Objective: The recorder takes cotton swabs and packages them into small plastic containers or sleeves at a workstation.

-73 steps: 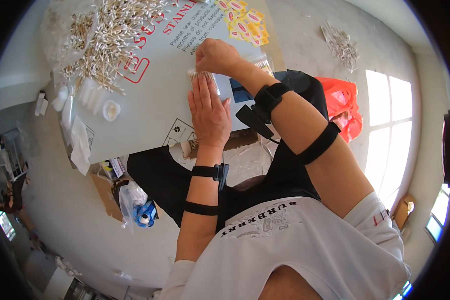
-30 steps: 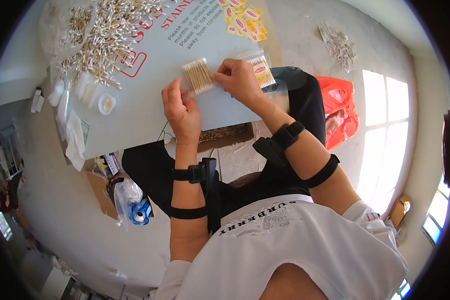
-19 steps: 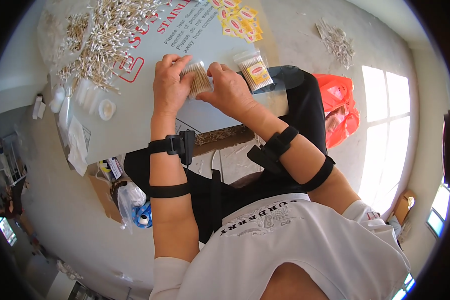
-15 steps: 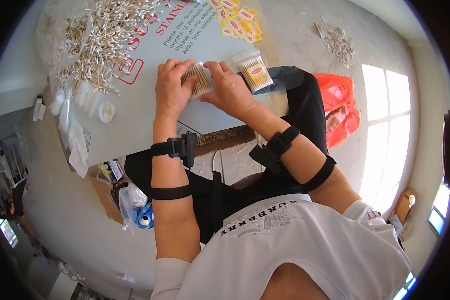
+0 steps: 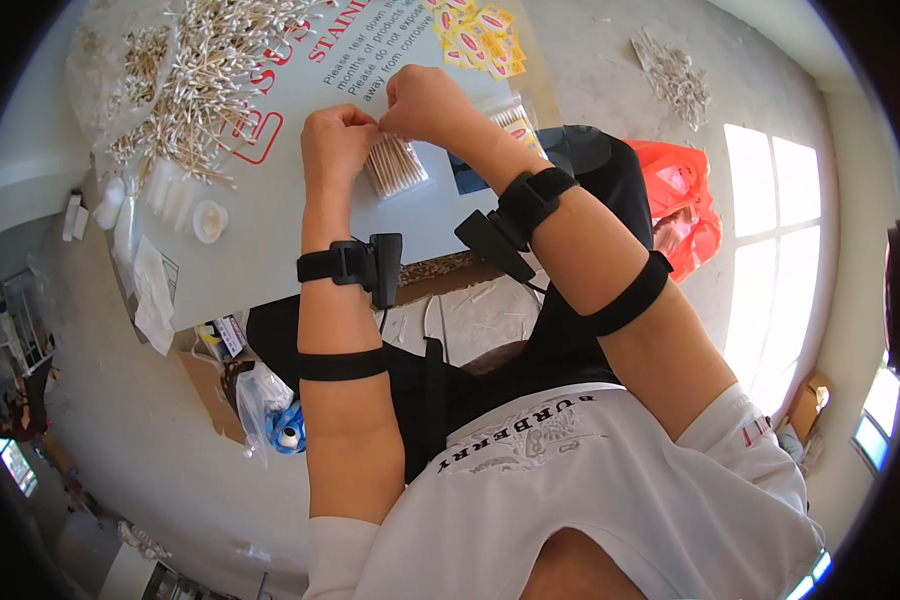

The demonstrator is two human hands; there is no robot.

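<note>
Both hands now at the top edge of a small clear bag of swabs (image 5: 395, 165), pinching it between them. Left hand (image 5: 335, 140) clenched on the left corner of the mouth, right hand (image 5: 425, 100) closed on the same edge just beside it, fingertips nearly touching. Bag lying flat on the grey sheet (image 5: 270, 250), swabs bundled side by side inside, pointing away from the body.

A second ago, bundle held up off the sheet between spread fingers; half a second ago, hands cupped around it, closer in. Now set down, lower and further out, grip shifted from the bundle to the bag's opening — filling apparently finished, closing of the mouth under way, judging by the pinch.

Nearby: loose swab pile (image 5: 200, 80) at upper left, well apart from the hands; yellow labels (image 5: 480, 40) beyond the right hand; a second filled bag (image 5: 515, 120) partly hidden behind the right wrist. White tubs (image 5: 210, 220) left of the bag. Orange bag (image 5: 680, 210) on the floor at right.
</note>
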